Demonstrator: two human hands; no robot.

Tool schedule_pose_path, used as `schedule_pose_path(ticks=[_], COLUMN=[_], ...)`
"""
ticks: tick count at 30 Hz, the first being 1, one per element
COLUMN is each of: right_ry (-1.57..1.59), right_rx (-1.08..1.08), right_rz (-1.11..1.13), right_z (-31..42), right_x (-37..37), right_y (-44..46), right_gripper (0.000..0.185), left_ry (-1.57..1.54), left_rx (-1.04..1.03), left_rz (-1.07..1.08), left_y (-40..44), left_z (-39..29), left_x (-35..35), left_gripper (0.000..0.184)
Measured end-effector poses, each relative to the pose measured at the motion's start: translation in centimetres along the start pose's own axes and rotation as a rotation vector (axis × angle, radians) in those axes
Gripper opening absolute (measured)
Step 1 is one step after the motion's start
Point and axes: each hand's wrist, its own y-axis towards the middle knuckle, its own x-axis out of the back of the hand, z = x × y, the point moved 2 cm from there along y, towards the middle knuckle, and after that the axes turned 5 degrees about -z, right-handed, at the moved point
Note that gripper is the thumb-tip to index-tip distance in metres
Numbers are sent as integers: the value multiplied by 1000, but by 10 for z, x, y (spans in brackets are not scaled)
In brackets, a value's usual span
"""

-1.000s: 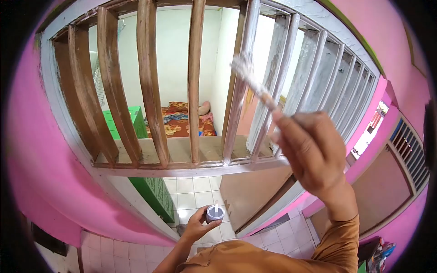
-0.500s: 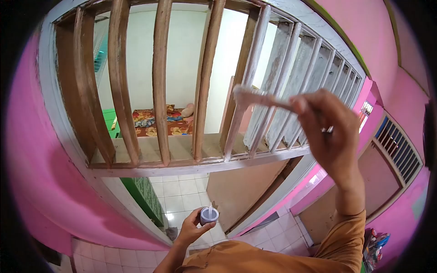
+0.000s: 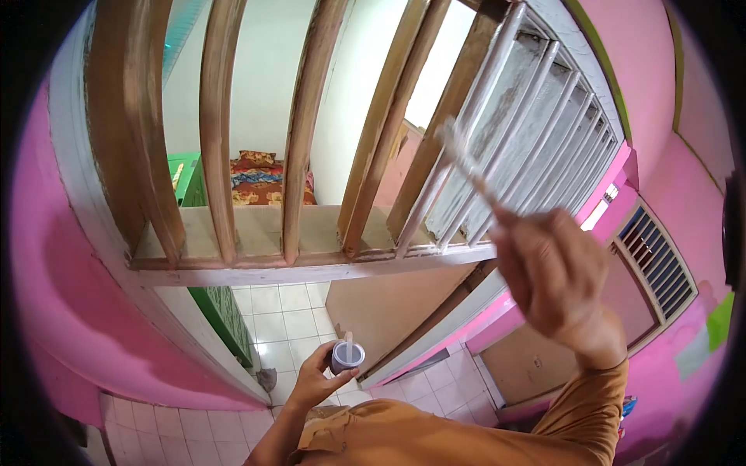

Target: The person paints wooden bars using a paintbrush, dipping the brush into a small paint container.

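My right hand (image 3: 553, 272) is raised and closed around the handle of a paintbrush (image 3: 465, 161). Its blurred bristles point up and left, in front of the first white-painted slat (image 3: 486, 74) of the window grille; whether they touch it I cannot tell. Left of there stand bare brown wooden slats (image 3: 305, 124). Low down, my left hand (image 3: 312, 382) grips a small open can (image 3: 347, 357), which looks like a paint can, with a pale flat stick (image 3: 349, 340) standing in it. The can is held roughly upright, its rim towards me.
The grille sits above a white-painted frame rail (image 3: 311, 273). Below it is a doorway with a brown door (image 3: 396, 318) and a green panel (image 3: 221, 322). A patterned bed (image 3: 268, 182) lies beyond. Pink walls (image 3: 70, 287) stand on both sides.
The camera view has shifted, so the grille appears higher and larger. My right hand has turned the brush to a steeper angle, bristles further up. My left hand still holds the can.
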Motion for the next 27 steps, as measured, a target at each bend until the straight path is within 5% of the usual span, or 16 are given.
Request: schedule_pose_path(ticks=[8, 12, 15, 18, 27], right_ry=[348, 445, 664, 877, 1227], right_rx=[-78, -393, -862, -983, -1002], right_rz=[167, 126, 43, 163, 425], right_z=[27, 26, 30, 43, 86], right_x=[-9, 8, 9, -6, -72], right_y=[-27, -38, -60, -74, -100], right_gripper=[24, 17, 12, 14, 13], left_ry=[24, 168, 177, 241, 302], left_rx=[5, -69, -99, -153, -192], left_rz=[29, 5, -18, -28, 3], left_y=[4, 10, 16, 17, 20], left_z=[-9, -25, -34, -47, -55], left_x=[9, 13, 14, 16, 17], left_gripper=[66, 69, 66, 67, 69])
